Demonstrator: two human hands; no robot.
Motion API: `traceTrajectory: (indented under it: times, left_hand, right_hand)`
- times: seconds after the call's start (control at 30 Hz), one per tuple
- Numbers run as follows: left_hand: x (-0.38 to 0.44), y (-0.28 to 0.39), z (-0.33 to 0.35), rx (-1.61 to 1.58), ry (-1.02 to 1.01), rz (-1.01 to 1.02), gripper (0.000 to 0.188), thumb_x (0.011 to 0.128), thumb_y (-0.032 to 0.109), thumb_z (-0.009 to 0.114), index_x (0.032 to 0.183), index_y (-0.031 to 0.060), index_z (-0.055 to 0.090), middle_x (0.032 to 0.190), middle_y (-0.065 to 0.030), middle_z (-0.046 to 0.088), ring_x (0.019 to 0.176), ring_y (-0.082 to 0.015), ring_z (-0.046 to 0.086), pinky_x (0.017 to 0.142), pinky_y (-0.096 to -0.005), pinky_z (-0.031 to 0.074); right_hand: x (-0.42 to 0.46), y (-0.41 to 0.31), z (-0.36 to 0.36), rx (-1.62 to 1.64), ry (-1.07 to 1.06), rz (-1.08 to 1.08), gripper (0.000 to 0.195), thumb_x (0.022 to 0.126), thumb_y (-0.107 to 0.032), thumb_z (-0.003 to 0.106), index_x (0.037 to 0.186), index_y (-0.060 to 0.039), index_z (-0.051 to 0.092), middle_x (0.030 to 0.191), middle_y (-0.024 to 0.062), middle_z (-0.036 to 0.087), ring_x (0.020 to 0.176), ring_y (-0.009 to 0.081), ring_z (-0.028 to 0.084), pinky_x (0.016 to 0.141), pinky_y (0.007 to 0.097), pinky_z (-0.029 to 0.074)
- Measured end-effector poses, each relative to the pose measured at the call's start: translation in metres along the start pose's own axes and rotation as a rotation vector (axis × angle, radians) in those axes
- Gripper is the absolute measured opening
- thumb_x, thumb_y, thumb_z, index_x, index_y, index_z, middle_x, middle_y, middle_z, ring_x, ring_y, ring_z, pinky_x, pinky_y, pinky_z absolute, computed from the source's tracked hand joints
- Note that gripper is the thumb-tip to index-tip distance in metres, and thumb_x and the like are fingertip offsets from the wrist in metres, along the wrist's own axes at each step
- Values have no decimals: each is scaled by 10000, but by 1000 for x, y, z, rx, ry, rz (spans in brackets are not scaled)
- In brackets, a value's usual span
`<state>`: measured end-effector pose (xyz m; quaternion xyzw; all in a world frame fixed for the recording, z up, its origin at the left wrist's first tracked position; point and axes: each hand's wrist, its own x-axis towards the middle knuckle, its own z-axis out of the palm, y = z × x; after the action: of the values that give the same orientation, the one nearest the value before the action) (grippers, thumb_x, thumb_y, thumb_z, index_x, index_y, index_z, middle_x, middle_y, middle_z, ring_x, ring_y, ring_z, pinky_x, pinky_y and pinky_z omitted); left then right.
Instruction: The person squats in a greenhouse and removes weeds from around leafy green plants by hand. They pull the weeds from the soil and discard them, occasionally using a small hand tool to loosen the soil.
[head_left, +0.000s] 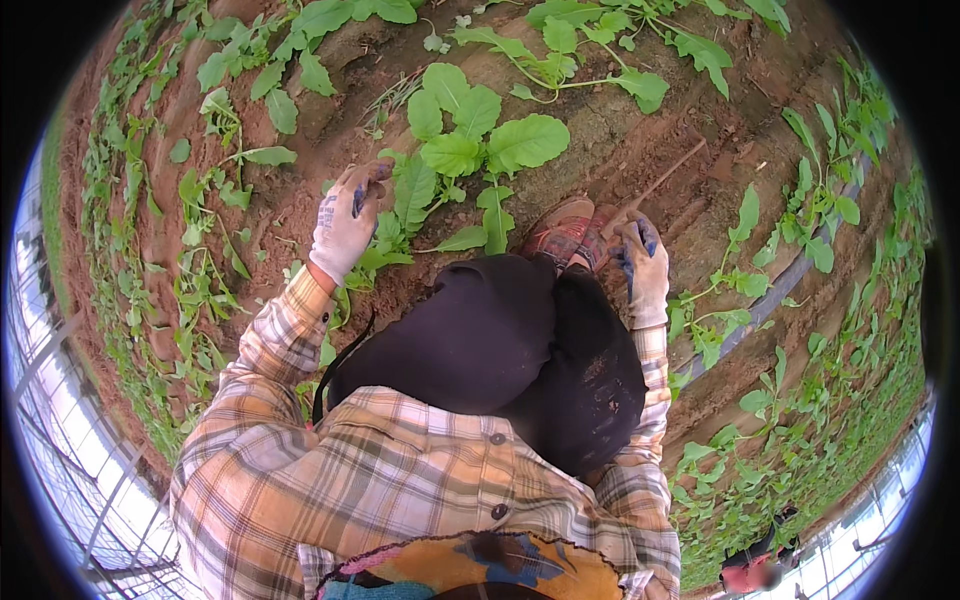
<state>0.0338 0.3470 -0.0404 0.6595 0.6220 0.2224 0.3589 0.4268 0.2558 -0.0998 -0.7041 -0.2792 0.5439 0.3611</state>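
Observation:
My left hand (349, 217), in a white knit glove with a blue-coated palm, hovers just left of a leafy green plant (454, 154). Its fingers are loosely bent and apart, and nothing shows in them. The plant has broad, lobed leaves and grows from reddish-brown soil. My right hand (642, 262), gloved the same way, is beside my shoes and closed around a long, thin, brown tool handle (667, 176). This handle slants up and right over the soil; its far end blends with the ground, so the tool's kind is unclear.
Red patterned shoes (559, 236) and dark trousers (465, 330) show that I crouch between plant rows. A dark irrigation hose (780, 296) runs along the right row. More leafy plants (577, 52) grow ahead. Another person (754, 566) is at the lower right; a framed greenhouse wall (97, 480) stands left.

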Motion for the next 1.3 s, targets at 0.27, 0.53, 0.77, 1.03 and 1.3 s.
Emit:
traceTrajectory:
  times: [0.27,0.53,0.77,1.03,1.3]
  left_hand:
    - [-25,-9,35,348,-402,212,368,926,156,561,1286,80,542,1168,-175,635,1008,-356,629,844,-428,514]
    - [-2,-18,12,727,-544,-95,526,943,201,511,1451,163,379,1228,-178,599,1068,-354,608,912,-450,490]
    - [-13,-41,-23,737,-642,-161,525,929,221,539,1432,164,402,1294,-168,568,1152,-342,573,958,-442,470]
    - [-35,-20,-8,651,-367,82,387,906,219,578,1284,136,556,1263,-137,578,1113,-316,596,901,-427,506]
    - [-6,-24,66,755,-520,102,305,873,193,622,1167,110,605,1154,-150,617,1058,-339,624,856,-438,527]
  right_hand:
    - [10,36,-6,-502,-60,-277,320,927,-221,616,1181,-26,630,1070,173,688,1000,320,647,881,381,484]
    - [0,19,-8,-566,-75,-146,319,930,-243,616,1178,-43,624,1078,198,674,1040,373,623,887,399,484]
    - [-3,-43,-21,-852,-50,-256,419,929,-327,619,1251,-61,585,1123,220,653,1079,393,601,908,425,477]
    - [5,-166,42,-1227,-262,-444,487,919,-389,612,1267,-51,576,1136,217,650,1079,384,606,901,435,478]
    - [85,-118,134,-891,-625,169,207,817,-207,711,970,-70,731,761,73,687,604,171,601,571,334,499]
